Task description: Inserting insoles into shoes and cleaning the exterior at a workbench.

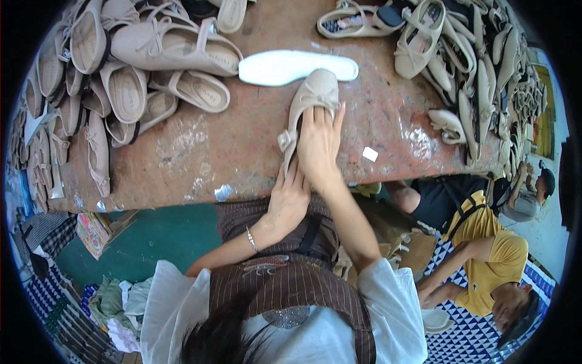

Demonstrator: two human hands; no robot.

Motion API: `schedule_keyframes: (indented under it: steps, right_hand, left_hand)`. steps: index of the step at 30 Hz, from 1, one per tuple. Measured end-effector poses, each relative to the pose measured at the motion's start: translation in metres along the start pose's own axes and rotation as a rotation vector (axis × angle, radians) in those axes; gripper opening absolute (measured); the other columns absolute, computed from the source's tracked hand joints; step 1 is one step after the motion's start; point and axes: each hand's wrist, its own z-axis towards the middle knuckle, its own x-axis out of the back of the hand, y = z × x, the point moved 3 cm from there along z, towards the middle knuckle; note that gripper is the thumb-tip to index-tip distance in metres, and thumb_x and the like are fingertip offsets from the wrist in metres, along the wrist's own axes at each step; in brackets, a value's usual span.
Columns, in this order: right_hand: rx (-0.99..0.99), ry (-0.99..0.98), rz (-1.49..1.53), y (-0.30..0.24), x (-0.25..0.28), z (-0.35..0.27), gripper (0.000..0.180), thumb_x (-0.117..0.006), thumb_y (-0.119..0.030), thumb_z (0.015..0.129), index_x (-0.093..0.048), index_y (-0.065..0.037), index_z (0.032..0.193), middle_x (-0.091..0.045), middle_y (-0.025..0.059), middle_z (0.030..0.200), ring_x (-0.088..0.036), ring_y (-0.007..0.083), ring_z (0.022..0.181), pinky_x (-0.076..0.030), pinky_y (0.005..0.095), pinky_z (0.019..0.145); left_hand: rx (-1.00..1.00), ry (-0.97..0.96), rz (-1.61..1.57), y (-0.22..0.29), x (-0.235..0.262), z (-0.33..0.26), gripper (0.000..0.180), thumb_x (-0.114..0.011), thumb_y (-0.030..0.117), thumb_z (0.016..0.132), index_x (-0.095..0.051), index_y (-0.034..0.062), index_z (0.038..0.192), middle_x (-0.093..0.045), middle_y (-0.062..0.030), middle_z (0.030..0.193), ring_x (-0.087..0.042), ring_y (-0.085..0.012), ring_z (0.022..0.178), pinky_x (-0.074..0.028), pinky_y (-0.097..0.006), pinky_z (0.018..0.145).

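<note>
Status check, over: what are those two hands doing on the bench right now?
Both hands on one beige shoe. Right hand pressing flat inside it; left hand gripping the heel end. White insole lies just beyond the toe; shoe piles either side.

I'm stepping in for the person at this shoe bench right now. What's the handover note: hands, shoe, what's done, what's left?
Right hand: fingers pressed flat into the beige shoe, which lies on the worn bench.
Left hand: gripping the shoe's heel end at the bench edge.
White insole: loose on the bench just beyond the toe.
Done: one shoe is in hand, bow on the toe.
Left: piles of similar shoes on the left and right; whether finished cannot be told.
</note>
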Motion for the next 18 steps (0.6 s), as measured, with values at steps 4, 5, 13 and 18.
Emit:
schedule_keyframes:
  steps: [4,5,13,18]
  right_hand:
    - [0.063,-0.027,-0.246,0.005,-0.006,0.006,0.025,-0.054,-0.011,0.084,-0.066,0.002,0.102,-0.067,0.0181,0.097,-0.064,0.0299,0.101,-0.013,0.0620,0.118]
    - [0.065,-0.366,-0.205,0.010,-0.001,0.019,0.024,-0.054,-0.011,0.084,-0.068,0.001,0.100,-0.067,0.0175,0.093,-0.066,0.0306,0.097,-0.012,0.0618,0.118]
    - [0.066,-0.258,0.572,0.041,0.045,0.014,0.029,-0.059,0.001,0.082,-0.072,-0.004,0.107,-0.071,0.0168,0.111,-0.070,0.0318,0.097,-0.039,0.0499,0.109]
    - [-0.139,0.195,0.509,0.092,0.048,0.048,0.037,-0.062,-0.006,0.085,-0.064,-0.002,0.121,-0.062,0.0250,0.125,-0.064,0.0367,0.110,-0.045,0.0448,0.104]
  left_hand:
    - [-0.014,-0.080,0.095,0.003,-0.006,-0.004,0.048,-0.052,0.011,0.085,-0.053,-0.0126,0.128,-0.047,-0.0286,0.141,-0.042,-0.0377,0.136,-0.037,-0.051,0.110]
    - [0.004,-0.082,0.115,0.005,0.001,0.000,0.052,-0.050,0.011,0.086,-0.049,-0.0127,0.133,-0.046,-0.0284,0.143,-0.041,-0.0370,0.138,-0.037,-0.050,0.110]
    - [0.133,0.107,-0.114,-0.016,0.035,0.051,0.041,-0.072,0.012,0.069,-0.061,-0.0014,0.107,-0.057,-0.0208,0.112,-0.054,-0.0410,0.110,-0.042,-0.053,0.096]
    - [0.128,0.332,-0.494,-0.065,0.188,0.073,0.025,-0.068,0.003,0.071,-0.067,0.0009,0.096,-0.065,-0.0068,0.080,-0.060,-0.0151,0.072,-0.050,-0.030,0.065]
